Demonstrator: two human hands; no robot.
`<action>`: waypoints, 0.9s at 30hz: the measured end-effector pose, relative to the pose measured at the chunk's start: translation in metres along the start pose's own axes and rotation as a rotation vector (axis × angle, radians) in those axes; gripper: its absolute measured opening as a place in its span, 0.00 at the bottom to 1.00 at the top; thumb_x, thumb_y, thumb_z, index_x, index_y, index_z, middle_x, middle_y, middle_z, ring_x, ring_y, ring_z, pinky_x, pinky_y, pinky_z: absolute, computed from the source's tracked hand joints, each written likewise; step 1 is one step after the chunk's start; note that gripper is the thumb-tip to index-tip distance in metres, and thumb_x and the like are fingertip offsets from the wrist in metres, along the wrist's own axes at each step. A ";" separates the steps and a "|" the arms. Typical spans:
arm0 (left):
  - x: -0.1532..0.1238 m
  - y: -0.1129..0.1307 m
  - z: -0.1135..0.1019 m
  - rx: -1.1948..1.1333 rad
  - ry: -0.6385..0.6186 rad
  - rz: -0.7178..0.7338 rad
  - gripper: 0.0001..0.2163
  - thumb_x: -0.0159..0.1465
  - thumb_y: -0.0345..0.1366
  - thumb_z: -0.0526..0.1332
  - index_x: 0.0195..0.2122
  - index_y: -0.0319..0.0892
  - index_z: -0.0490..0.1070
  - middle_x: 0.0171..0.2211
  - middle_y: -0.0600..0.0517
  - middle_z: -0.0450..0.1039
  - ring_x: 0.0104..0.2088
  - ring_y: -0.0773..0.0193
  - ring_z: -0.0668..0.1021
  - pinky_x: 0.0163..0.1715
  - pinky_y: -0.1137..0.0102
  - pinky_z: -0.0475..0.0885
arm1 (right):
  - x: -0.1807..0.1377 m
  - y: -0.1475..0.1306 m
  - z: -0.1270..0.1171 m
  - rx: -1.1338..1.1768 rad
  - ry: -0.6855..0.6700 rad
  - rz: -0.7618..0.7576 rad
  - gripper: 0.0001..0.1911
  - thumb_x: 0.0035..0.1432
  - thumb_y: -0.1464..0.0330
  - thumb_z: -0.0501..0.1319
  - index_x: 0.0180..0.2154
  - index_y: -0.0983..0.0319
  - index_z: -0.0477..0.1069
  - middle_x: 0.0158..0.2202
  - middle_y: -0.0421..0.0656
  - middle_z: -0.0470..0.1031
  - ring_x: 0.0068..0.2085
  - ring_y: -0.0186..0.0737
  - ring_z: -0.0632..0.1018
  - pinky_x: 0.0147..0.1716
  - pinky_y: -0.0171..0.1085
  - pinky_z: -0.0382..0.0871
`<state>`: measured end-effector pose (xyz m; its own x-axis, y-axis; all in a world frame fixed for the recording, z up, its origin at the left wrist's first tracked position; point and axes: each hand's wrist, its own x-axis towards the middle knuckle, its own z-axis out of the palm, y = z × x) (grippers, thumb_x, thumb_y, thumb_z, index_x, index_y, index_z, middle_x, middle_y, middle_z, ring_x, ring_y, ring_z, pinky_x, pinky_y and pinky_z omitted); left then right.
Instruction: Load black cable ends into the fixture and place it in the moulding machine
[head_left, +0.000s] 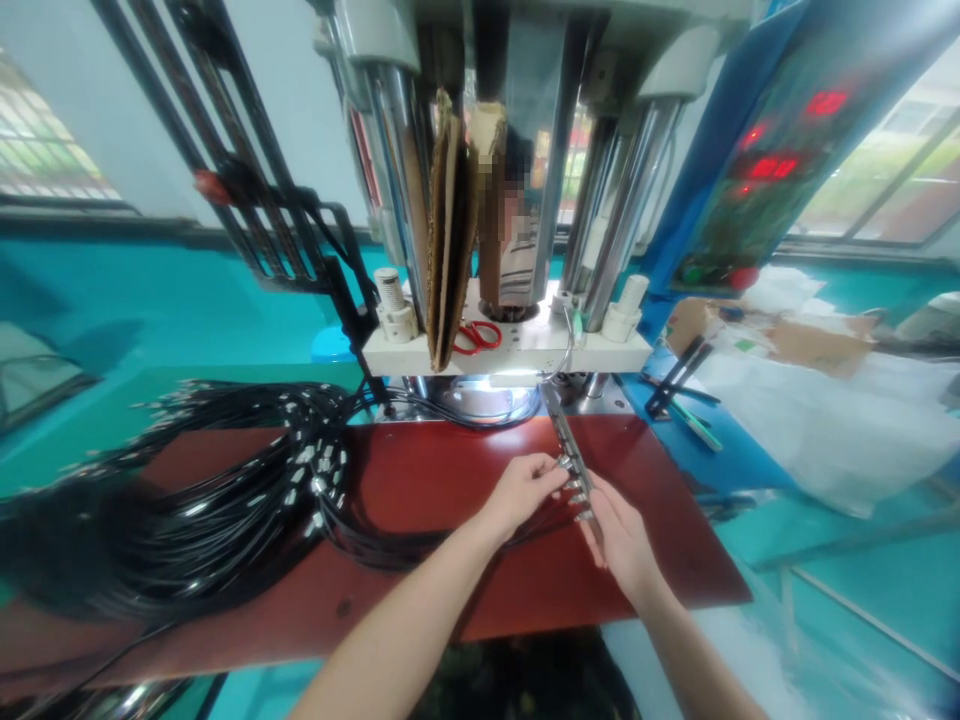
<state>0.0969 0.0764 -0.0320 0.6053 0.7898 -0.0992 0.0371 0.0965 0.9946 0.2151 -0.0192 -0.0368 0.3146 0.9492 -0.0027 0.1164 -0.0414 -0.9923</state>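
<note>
The metal jig strip [568,447] lay slantwise on the red mat [450,580], just in front of the press, w/ its near end between both hands and a row of small silvery connector tips [576,492] seated along it. Left hand [520,492] had thumb & forefinger pinched together on one tip at the strip's edge, other fingers curled under. Right hand [619,538] closed around the strip's near end from the right, fingertips pressed to its side; how tight, can't tell through the blur. To do this bit well, prob. best to keep the right hand steadying the strip flat, feed each tip straight into its slot w/o twisting, and keep the lead slack so it doesn't tug seated ones out. Black cables [225,500] trailed left from the strip into a big loose bundle. Behind stood the white press platen [525,352] w/ red scissors [478,337] & cardboard [450,230] on it.
</note>
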 end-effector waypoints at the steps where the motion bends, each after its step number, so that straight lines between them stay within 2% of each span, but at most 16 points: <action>1: 0.001 0.001 -0.001 0.018 0.016 -0.005 0.12 0.54 0.42 0.58 0.23 0.38 0.65 0.18 0.57 0.61 0.20 0.73 0.61 0.23 0.75 0.56 | 0.000 0.000 0.000 0.018 0.013 0.001 0.27 0.60 0.56 0.48 0.54 0.68 0.60 0.11 0.31 0.58 0.11 0.29 0.59 0.10 0.28 0.53; 4: 0.004 0.000 -0.002 0.066 0.070 -0.010 0.11 0.54 0.42 0.58 0.23 0.38 0.66 0.17 0.58 0.58 0.19 0.73 0.60 0.22 0.75 0.55 | 0.000 0.000 -0.001 0.044 0.013 0.009 0.27 0.60 0.56 0.49 0.54 0.67 0.59 0.11 0.31 0.58 0.11 0.29 0.59 0.10 0.28 0.53; 11: 0.006 -0.006 0.000 0.071 0.034 0.015 0.10 0.50 0.40 0.61 0.23 0.37 0.67 0.21 0.56 0.63 0.23 0.70 0.64 0.27 0.74 0.60 | 0.000 0.002 -0.003 0.016 -0.030 0.029 0.27 0.59 0.55 0.49 0.53 0.68 0.60 0.10 0.31 0.57 0.11 0.28 0.58 0.09 0.28 0.52; 19: 0.003 -0.006 -0.004 0.043 0.075 0.035 0.12 0.50 0.40 0.61 0.18 0.38 0.60 0.19 0.56 0.61 0.22 0.71 0.63 0.25 0.75 0.59 | 0.002 0.002 0.003 -0.106 -0.071 0.022 0.28 0.59 0.54 0.48 0.55 0.65 0.59 0.13 0.32 0.57 0.13 0.29 0.59 0.10 0.28 0.53; 24: 0.003 -0.003 -0.009 0.091 0.044 -0.015 0.13 0.55 0.43 0.56 0.23 0.37 0.67 0.19 0.56 0.62 0.20 0.72 0.61 0.23 0.75 0.56 | 0.002 0.000 0.000 -0.081 -0.049 0.020 0.27 0.60 0.55 0.48 0.53 0.66 0.60 0.11 0.31 0.57 0.12 0.28 0.59 0.10 0.28 0.54; 27: 0.004 -0.001 -0.012 0.140 0.011 0.033 0.14 0.57 0.44 0.54 0.25 0.37 0.69 0.20 0.55 0.62 0.22 0.70 0.62 0.22 0.75 0.55 | 0.000 -0.002 -0.002 -0.068 -0.020 0.033 0.27 0.59 0.55 0.49 0.52 0.66 0.62 0.11 0.32 0.57 0.11 0.28 0.59 0.10 0.28 0.54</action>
<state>0.0896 0.0866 -0.0339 0.5997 0.7975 -0.0662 0.1287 -0.0144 0.9916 0.2168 -0.0192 -0.0350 0.3007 0.9529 -0.0380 0.1704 -0.0929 -0.9810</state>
